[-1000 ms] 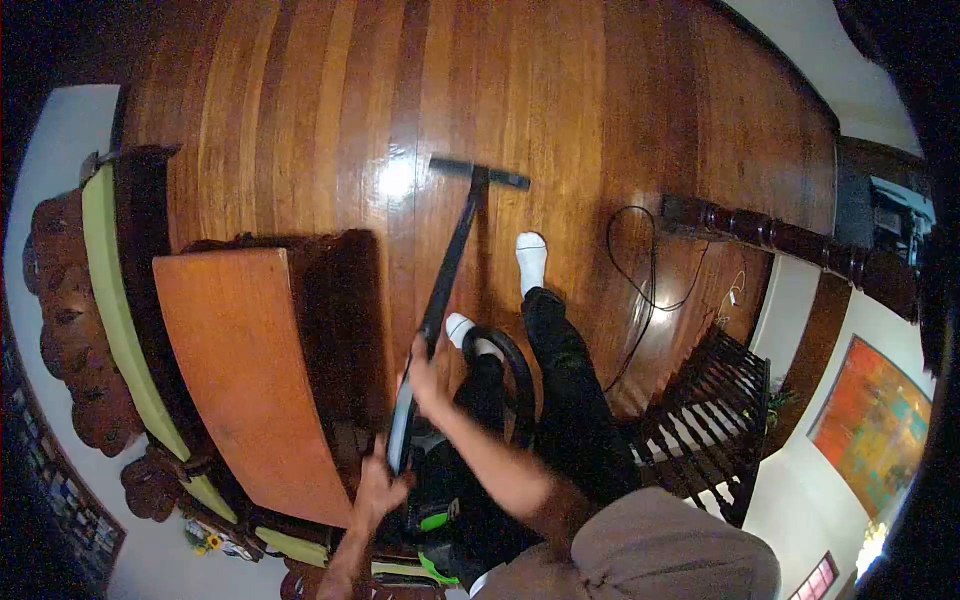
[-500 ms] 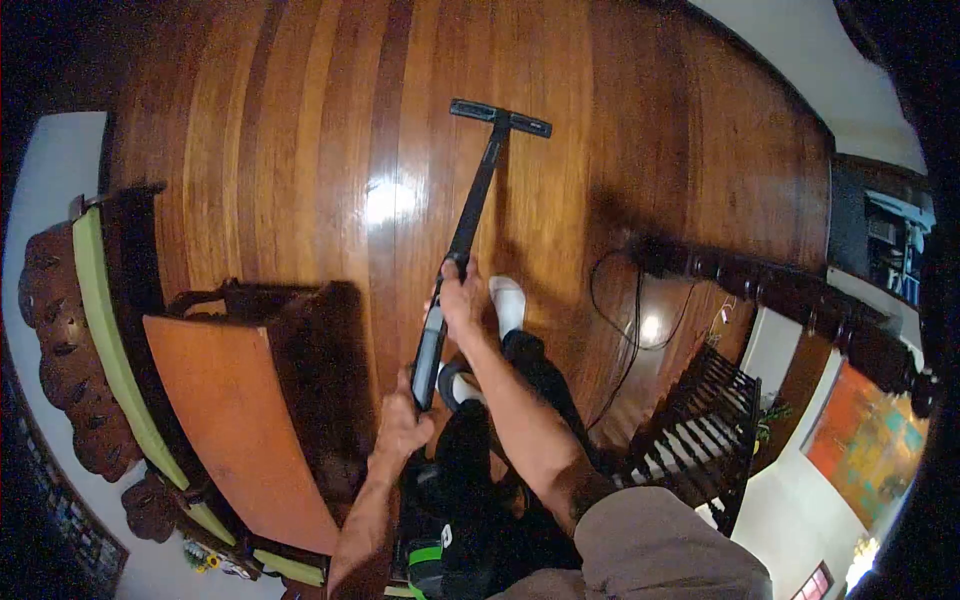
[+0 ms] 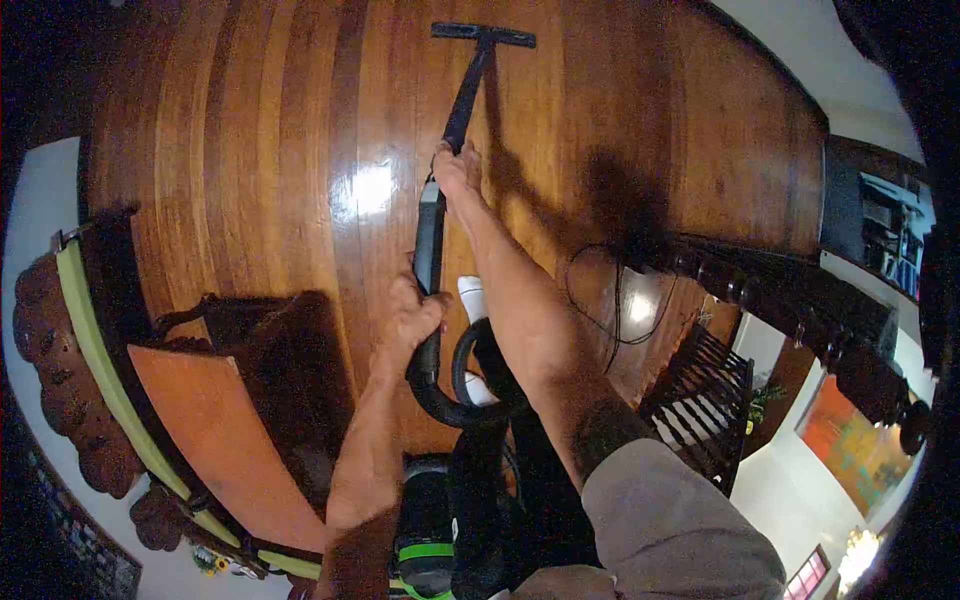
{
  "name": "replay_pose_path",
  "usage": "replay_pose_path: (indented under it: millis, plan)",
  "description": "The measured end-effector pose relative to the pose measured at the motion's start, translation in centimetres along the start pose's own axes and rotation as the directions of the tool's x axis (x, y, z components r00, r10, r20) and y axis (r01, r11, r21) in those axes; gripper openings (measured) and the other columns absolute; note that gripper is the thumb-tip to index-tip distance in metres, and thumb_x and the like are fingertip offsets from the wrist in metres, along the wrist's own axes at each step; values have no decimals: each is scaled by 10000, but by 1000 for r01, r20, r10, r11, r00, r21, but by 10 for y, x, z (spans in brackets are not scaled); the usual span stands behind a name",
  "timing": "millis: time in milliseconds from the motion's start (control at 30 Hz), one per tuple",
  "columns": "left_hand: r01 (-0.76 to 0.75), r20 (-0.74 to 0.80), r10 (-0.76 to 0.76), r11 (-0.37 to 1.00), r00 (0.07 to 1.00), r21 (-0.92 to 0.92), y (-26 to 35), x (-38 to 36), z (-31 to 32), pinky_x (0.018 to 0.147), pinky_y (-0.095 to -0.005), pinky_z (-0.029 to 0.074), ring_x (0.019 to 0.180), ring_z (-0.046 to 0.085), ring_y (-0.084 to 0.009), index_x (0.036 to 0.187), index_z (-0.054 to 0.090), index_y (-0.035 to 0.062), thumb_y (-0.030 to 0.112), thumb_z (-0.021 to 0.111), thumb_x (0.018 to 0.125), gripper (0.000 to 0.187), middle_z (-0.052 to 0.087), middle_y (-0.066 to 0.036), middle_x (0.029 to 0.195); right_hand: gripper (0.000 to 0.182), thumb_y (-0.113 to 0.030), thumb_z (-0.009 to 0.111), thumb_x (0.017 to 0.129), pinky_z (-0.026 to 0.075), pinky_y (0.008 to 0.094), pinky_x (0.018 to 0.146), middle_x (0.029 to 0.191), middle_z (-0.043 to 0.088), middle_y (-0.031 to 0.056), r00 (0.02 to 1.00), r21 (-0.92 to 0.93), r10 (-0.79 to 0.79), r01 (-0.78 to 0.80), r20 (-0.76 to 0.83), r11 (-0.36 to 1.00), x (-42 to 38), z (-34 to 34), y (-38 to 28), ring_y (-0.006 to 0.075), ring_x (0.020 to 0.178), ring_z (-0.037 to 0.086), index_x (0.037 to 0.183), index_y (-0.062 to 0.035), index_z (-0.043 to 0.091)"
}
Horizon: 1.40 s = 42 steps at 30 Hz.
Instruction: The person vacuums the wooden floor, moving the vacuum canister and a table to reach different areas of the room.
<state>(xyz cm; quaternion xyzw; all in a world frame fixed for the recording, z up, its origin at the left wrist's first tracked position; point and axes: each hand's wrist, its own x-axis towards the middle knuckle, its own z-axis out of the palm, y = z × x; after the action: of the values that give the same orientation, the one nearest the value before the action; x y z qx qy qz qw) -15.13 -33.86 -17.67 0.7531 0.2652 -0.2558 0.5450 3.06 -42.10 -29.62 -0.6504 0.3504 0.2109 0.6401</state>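
A black vacuum cleaner wand [image 3: 464,108] reaches forward, its wide flat floor head [image 3: 484,35] lying on the wooden floor at the top of the view. My right hand [image 3: 458,175] is wrapped round the wand's middle. Lower down, my left hand [image 3: 414,308] grips the black handle [image 3: 429,245]. From the handle's lower end a ribbed hose [image 3: 450,408] curves round by my feet in white socks. A black vacuum canister [image 3: 428,550] with a green band stands beside my legs.
To the left are an orange-topped wooden table [image 3: 215,410] and a carved wooden bench with a green cushion [image 3: 100,350]. Loose black cable [image 3: 590,310] lies on the floor at the right, near a dark stair railing [image 3: 700,390].
Both hands have pushed the wand forward, so the floor head has slid farther away. My left hand has risen in view, and the curved hose below the handle now shows.
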Motion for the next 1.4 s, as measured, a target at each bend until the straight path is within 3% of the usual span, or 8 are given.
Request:
replay_pose_path:
  millis: [233,333,600,833,1000,1233,1333,1400]
  plan:
    - [-257,-62,272,949,960,183,-34,-142,36,627,-379,494,709,564,-249,1199,417,-44,12,643,694,556,575,-145,804,242,-290,540,925,505,371,420,682,533,76,999,34,33,-34,32,999,-160,-74,36,205,515,550,949,-54,492]
    - [126,81,-119,989,990,-80,-112,-225,34,599,-376,488,648,549,-249,1205,400,-38,28,639,695,567,538,-124,713,311,-325,520,920,531,385,482,717,570,122,991,-43,136,-136,3,990,-246,-96,81,256,533,593,1034,-36,505]
    - [116,145,-112,993,983,-17,-143,-449,16,593,-361,485,633,569,-236,1212,419,-2,62,679,636,635,567,-137,719,655,-264,522,952,467,376,410,763,594,135,977,-434,-67,-30,-205,900,-430,-132,295,242,521,608,1483,-72,189]
    - [-44,152,13,978,988,202,-122,-366,85,580,-348,501,620,589,-253,1201,426,-21,53,688,655,610,572,-117,707,420,-333,529,926,521,451,709,836,636,222,993,-31,109,-110,-44,993,-349,-202,191,370,767,649,1159,14,497]
    - [130,236,-172,974,956,184,-61,-264,143,464,-360,478,583,590,-196,1128,533,41,-43,551,678,458,631,-94,784,301,-294,548,904,461,410,414,608,568,134,992,-42,-76,73,-100,996,-220,-232,125,278,466,576,921,-7,457]
    - [-373,72,366,900,928,224,-79,-359,166,554,-343,486,572,565,-220,1205,420,-38,58,657,655,606,559,-122,715,551,-351,499,943,491,408,625,893,588,216,983,-272,-69,20,-172,962,-324,-269,179,336,717,602,1348,-18,328]
    - [107,153,-147,963,977,246,-28,-400,160,597,-363,498,608,593,-255,1223,424,-31,68,682,650,635,590,-129,736,616,-321,507,944,523,400,574,838,635,218,858,-726,-465,176,-218,665,-356,-282,192,328,644,648,1427,-15,278]
    - [369,149,-444,856,884,363,2,-386,175,633,-385,504,656,627,-287,1237,423,-34,92,698,659,653,614,-155,745,610,-301,526,941,461,354,424,690,597,154,982,-65,191,-190,1,980,-345,-304,157,236,452,570,1431,-34,280]
